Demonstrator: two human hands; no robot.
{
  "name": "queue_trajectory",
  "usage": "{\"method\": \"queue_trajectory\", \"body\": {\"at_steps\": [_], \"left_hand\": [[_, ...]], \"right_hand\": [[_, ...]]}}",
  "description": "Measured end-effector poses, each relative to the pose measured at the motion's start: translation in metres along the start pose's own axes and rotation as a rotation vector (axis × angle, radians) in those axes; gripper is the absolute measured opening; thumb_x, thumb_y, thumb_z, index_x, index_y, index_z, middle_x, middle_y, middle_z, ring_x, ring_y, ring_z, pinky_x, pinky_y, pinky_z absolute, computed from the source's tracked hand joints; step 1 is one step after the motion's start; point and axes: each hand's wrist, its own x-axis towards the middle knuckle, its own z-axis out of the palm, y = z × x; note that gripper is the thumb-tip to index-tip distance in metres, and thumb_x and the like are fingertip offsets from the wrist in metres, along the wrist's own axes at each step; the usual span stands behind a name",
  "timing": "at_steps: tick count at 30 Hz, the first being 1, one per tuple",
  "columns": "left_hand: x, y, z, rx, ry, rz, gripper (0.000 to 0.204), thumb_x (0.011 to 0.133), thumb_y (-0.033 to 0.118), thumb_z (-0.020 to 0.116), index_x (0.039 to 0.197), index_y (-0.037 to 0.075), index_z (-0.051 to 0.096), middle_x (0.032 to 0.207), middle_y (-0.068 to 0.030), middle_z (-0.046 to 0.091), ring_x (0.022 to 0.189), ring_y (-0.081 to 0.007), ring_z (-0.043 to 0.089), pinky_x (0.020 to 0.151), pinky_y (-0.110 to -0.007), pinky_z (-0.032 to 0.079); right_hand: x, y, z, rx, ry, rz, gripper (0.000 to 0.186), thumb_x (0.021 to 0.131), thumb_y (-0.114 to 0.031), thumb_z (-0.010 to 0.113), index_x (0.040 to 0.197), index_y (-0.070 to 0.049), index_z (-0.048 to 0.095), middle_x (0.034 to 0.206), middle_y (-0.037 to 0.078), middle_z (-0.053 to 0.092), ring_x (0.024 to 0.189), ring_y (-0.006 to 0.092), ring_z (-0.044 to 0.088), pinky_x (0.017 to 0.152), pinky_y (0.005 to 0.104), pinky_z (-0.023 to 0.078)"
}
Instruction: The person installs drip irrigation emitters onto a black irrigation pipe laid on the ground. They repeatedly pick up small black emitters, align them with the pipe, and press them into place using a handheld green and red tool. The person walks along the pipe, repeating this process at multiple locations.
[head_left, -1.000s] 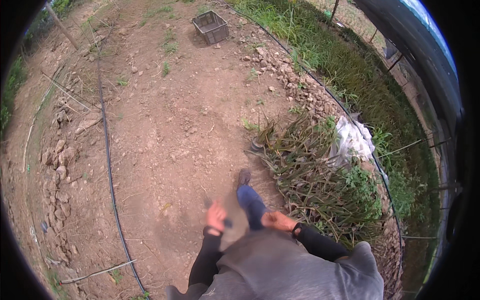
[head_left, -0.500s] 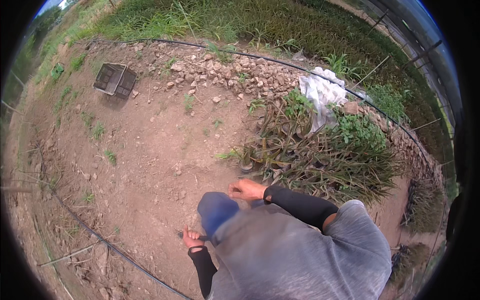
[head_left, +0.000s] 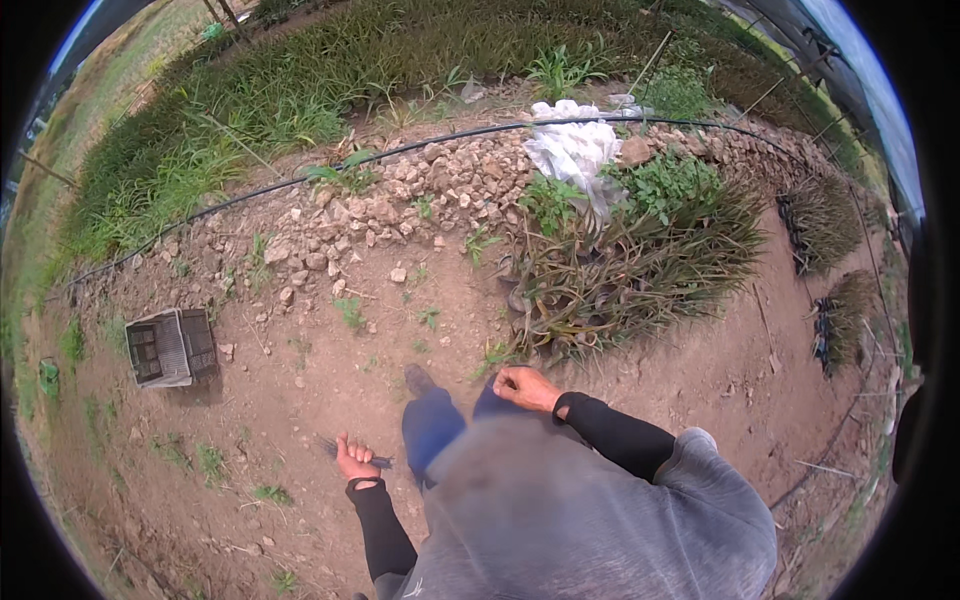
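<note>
My left hand (head_left: 354, 458) is closed around a dark, slender object (head_left: 381, 462), held low beside my left leg. One end of it sticks out toward the leg, and a blurred darker part shows on the other side of the fist; its kind is unclear. My right hand (head_left: 527, 387) hangs in front of my right thigh with its fingers curled together. Whatever may be between those fingers is hidden. Just beyond the right hand stands a dense group of spiky, narrow-leaved plants (head_left: 640, 280), several of them in dark pots or bags.
An open plastic crate (head_left: 172, 348) sits on the bare soil at left. Rubble (head_left: 400, 205) forms a bank along a black hose (head_left: 420, 146), with tall grass behind. White plastic sheeting (head_left: 575, 150) lies by the plants. More plant clusters (head_left: 822, 225) stand at far right.
My view has turned leftward, so the plants and crate sit differently in the picture. A shoe now shows ahead of my left leg. Both hands keep their closed shape.
</note>
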Motion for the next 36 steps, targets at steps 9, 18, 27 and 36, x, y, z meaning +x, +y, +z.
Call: {"method": "queue_trajectory", "body": {"at_steps": [9,18,27,36], "left_hand": [[0.095,0.067,0.222,0.325,-0.231,-0.176,0.027,0.097,0.038,0.049,0.112,0.016,0.054,0.053,0.0062,0.027,0.041,-0.0071,0.026,0.038,-0.024,0.023],[0.161,0.013,0.436,0.516,-0.295,-0.298,0.023,0.098,0.036,0.046,0.108,0.017,0.055,0.053,0.0068,0.025,0.041,-0.0078,0.024,0.038,-0.026,0.022],[0.173,-0.057,0.651,0.746,-0.416,-0.371,0.021,0.098,0.033,0.047,0.104,0.015,0.058,0.052,0.0071,0.023,0.041,-0.0075,0.022,0.038,-0.024,0.020],[0.257,-0.182,0.833,0.887,-0.399,-0.464,0.022,0.099,0.033,0.045,0.107,0.015,0.055,0.054,0.0072,0.021,0.043,-0.0073,0.019,0.040,-0.024,0.018]], "right_hand": [[0.030,-0.011,-0.007,0.303,0.493,0.204,0.016,0.086,-0.017,0.063,0.087,-0.001,0.061,0.071,-0.001,0.057,0.064,0.0065,0.051,0.061,0.0242,0.043],[0.163,0.000,-0.132,0.486,0.847,0.164,0.013,0.085,-0.013,0.064,0.084,-0.001,0.061,0.069,0.001,0.059,0.063,0.0063,0.053,0.060,0.0234,0.044],[0.194,0.024,-0.289,0.848,1.085,0.217,0.018,0.089,-0.014,0.062,0.099,0.000,0.064,0.077,-0.003,0.059,0.066,0.0056,0.052,0.060,0.0211,0.044],[0.245,0.044,-0.483,1.264,1.266,0.156,0.012,0.090,-0.015,0.061,0.097,-0.005,0.063,0.072,-0.005,0.056,0.061,0.0038,0.050,0.055,0.0195,0.039]]}}
